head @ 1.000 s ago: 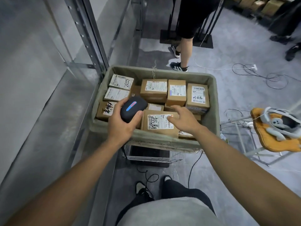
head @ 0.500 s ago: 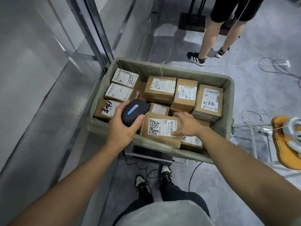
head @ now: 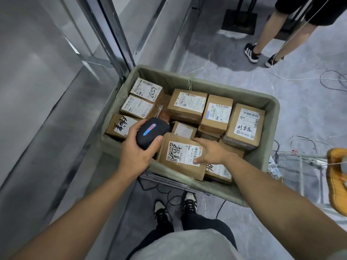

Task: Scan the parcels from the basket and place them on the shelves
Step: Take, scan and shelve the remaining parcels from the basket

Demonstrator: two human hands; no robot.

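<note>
Basket (head: 270, 152): holds cardboard parcels. Front parcel (head: 183, 155): against near wall, label up. Right hand (head: 211, 151): grip clasping that parcel's right edge, thumb on label. Left hand (head: 139, 152): grip wrapped round scanner (head: 152, 132), over basket's near-left corner.

Bystander's legs (head: 270, 32), black shorts, black sneakers w/ white stripes (head: 251, 52), top right on grey floor (head: 309, 113). Black stand base (head: 239, 21) just left of legs. White cable (head: 300, 78) and dark cable loops (head: 334, 80) across floor at right. Orange cushion (head: 336, 182) at right edge, on wire rack (head: 300, 166). Wearer's two sneakers (head: 189, 201) at bottom centre.
</note>
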